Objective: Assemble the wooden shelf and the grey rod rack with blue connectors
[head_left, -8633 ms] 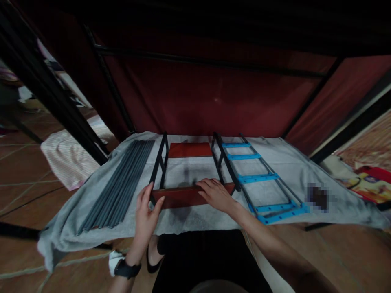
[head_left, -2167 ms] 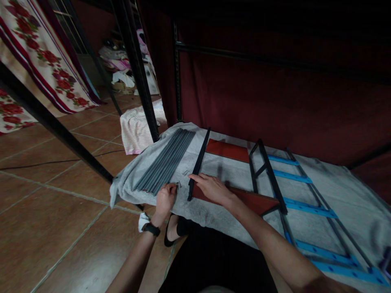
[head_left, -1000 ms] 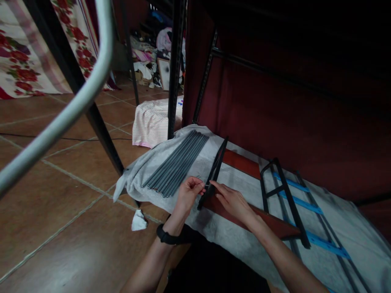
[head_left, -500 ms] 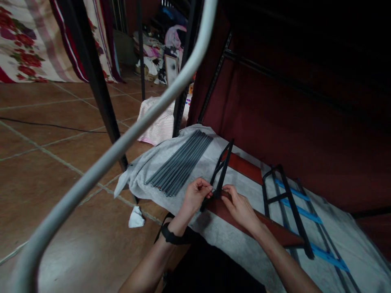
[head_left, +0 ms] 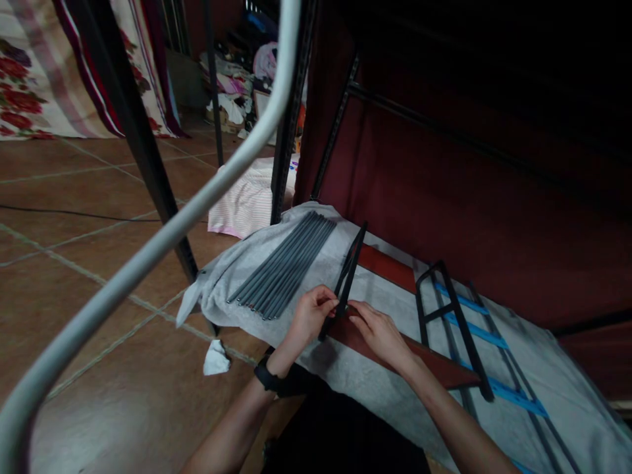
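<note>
At frame centre, the left hand (head_left: 310,315) pinches the near end of the black side frame (head_left: 345,280); the right hand (head_left: 378,331) lies loosely curled on the red panel (head_left: 419,361), fingertips touching that frame, beside grey rods (head_left: 284,263).

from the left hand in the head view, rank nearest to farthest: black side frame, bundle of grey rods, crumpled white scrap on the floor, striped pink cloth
1. Black side frame: touching the left hand, just to its right.
2. Bundle of grey rods: on the grey sheet, just beyond and left.
3. Crumpled white scrap: on the floor tiles, lower left.
4. Striped pink cloth: farthest, on the floor past the rods.
</note>
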Motion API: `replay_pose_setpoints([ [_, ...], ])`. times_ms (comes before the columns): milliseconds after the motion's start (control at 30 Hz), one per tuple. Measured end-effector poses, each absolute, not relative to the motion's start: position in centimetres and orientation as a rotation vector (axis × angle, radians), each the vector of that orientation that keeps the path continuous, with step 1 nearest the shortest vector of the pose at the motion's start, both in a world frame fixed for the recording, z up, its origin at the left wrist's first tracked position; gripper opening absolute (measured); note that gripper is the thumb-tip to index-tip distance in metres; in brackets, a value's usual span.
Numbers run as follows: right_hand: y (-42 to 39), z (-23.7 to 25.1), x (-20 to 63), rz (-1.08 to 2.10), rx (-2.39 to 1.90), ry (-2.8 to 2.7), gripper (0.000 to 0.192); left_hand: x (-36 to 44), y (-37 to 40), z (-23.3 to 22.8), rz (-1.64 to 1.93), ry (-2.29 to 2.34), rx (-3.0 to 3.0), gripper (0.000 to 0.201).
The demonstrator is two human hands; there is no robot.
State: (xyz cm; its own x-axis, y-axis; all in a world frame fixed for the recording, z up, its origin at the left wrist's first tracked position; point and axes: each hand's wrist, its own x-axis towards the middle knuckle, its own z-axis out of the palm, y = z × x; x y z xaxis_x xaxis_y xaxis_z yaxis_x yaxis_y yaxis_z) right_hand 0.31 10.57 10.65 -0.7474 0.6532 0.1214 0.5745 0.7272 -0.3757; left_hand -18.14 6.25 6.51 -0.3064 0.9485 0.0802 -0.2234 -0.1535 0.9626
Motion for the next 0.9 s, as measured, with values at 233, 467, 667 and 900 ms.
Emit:
replay_pose_setpoints([
  [233, 10.3, 11.2, 0.0, 0.468, -1.036, -2.714, 0.032, -18.1, 6.3, 6.1, 1.576, 1.208, 1.027, 0.013],
  [467, 9.9, 11.8, -0.2, 0.497, -1.05, -2.712, 0.033, -18.8, 5.4, 7.5, 1.452, 1.328, 1.318, 0.014],
  [667, 9.9, 11.8, -0.1, 0.512, -0.998, -2.698, 0.036, -19.1, 4.6, 9.0, 1.394, 1.381, 1.542, 0.017],
  [900, 9.9, 11.7, -0.1, 0.508, -1.008, -2.697, 0.037, -19.8, 5.0, 8.5, 1.332, 1.477, 1.758, 0.023],
])
